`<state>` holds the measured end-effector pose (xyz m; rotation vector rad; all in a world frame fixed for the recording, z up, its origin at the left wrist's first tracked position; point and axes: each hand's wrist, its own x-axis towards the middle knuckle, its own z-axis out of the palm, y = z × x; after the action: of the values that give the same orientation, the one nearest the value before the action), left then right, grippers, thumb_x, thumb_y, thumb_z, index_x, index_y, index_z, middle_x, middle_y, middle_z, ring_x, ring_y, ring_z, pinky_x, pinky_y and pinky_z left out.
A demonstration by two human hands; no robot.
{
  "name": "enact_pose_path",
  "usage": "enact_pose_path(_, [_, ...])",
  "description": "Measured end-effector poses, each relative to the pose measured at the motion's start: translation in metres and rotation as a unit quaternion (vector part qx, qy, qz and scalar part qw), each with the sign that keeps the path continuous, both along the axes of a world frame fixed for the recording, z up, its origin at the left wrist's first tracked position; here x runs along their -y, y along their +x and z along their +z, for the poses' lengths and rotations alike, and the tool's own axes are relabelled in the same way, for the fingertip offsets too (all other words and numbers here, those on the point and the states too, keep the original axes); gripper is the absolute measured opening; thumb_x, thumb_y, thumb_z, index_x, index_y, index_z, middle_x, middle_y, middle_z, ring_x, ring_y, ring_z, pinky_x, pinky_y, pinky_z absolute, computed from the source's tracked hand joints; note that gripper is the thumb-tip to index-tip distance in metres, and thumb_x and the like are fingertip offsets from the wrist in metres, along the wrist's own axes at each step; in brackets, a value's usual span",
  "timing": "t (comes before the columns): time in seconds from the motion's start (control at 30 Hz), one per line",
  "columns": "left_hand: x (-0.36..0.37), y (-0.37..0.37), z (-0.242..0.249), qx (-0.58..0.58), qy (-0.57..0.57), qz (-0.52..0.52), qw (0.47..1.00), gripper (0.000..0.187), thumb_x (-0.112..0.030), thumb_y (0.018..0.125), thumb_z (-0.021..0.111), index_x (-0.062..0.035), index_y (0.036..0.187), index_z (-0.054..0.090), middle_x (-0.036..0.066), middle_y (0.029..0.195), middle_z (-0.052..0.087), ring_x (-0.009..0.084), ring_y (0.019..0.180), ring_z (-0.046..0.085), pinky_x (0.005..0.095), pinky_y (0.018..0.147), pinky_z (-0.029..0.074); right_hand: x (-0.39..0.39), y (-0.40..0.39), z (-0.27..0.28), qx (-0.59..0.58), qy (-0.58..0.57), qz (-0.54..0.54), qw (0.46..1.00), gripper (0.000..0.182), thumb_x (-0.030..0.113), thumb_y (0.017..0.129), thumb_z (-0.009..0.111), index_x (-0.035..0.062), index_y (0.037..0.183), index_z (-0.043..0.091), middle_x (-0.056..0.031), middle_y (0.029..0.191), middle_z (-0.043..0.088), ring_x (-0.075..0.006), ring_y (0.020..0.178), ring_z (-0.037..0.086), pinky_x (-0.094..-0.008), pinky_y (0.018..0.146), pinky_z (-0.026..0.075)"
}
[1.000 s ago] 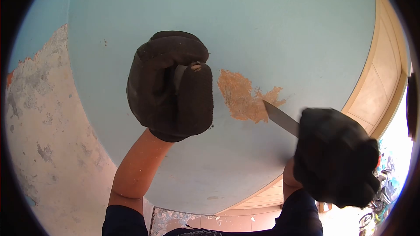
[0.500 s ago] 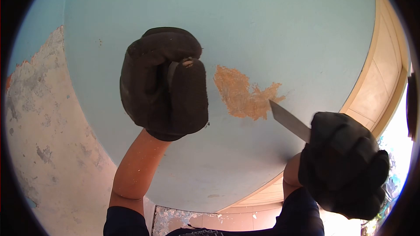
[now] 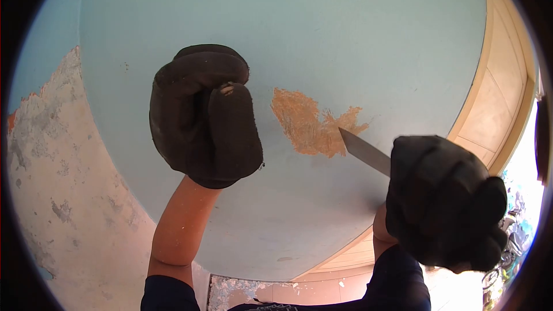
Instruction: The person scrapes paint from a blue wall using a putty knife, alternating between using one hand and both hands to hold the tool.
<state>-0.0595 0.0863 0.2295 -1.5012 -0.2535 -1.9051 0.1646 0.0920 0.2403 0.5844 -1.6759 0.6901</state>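
My left hand (image 3: 204, 121), in a dark work glove with a worn spot, is raised in front of the pale blue-green wall (image 3: 357, 40). Its fingers are curled into a fist, and nothing sticks out of it. At the lower right, my right hand (image 3: 446, 204), also gloved, is closed round the handle of a scraper (image 3: 368, 154), which the glove hides. The flat metal blade points up and left, its tip overlapping the lower right edge of a bare tan patch (image 3: 305, 124) with ragged edges in the paint.
On the left, an adjoining wall (image 3: 69, 196) has lost much of its paint and shows mottled grey plaster. A light wooden door frame (image 3: 481, 92) stands along the right. Paint flakes (image 3: 230, 288) lie on the floor at the bottom. Colourful items (image 3: 515, 236) show at the far right.
Both hands and the wall patch sit slightly further left in view. My right hand with the scraper is a little higher; my left fist is slightly lower. The patch looks much the same.
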Motion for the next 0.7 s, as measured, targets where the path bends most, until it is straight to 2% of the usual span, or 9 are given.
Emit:
enact_pose_path(0.4, [-0.001, -0.001, 0.000, -0.004, 0.008, 0.009, 1.000, 0.020, 0.002, 0.086, 0.037, 0.0044, 0.099, 0.052, 0.013, 0.082, 0.059, 0.0144, 0.067, 0.049, 0.0299, 0.063, 0.044, -0.003, -0.005, -0.006, -0.028, 0.007, 0.039, 0.999, 0.040, 0.039, 0.088, 0.050, 0.0149, 0.058, 0.040, 0.0007, 0.050, 0.041, -0.0156, 0.047, 0.046, -0.0312, 0.044, 0.031])
enact_pose_path(0.43, [0.000, -0.001, 0.001, -0.004, 0.009, 0.010, 1.000, 0.020, 0.002, 0.086, 0.037, 0.0044, 0.099, 0.052, 0.013, 0.082, 0.059, 0.0144, 0.067, 0.049, 0.0299, 0.063, 0.044, 0.003, -0.002, -0.001, -0.019, -0.009, 0.018, 1.000, 0.039, 0.040, 0.087, 0.048, 0.0157, 0.058, 0.036, 0.0013, 0.049, 0.037, -0.0155, 0.045, 0.041, -0.0318, 0.046, 0.031])
enact_pose_path(0.7, [0.001, -0.002, 0.001, -0.015, 0.003, 0.016, 1.000, 0.021, 0.003, 0.084, 0.036, 0.0058, 0.099, 0.051, 0.013, 0.083, 0.058, 0.0149, 0.067, 0.049, 0.0304, 0.061, 0.044, 0.001, 0.000, 0.005, 0.019, -0.013, 0.000, 1.000, 0.042, 0.043, 0.092, 0.049, 0.0157, 0.062, 0.038, 0.0024, 0.051, 0.035, -0.0143, 0.048, 0.042, -0.0303, 0.049, 0.033])
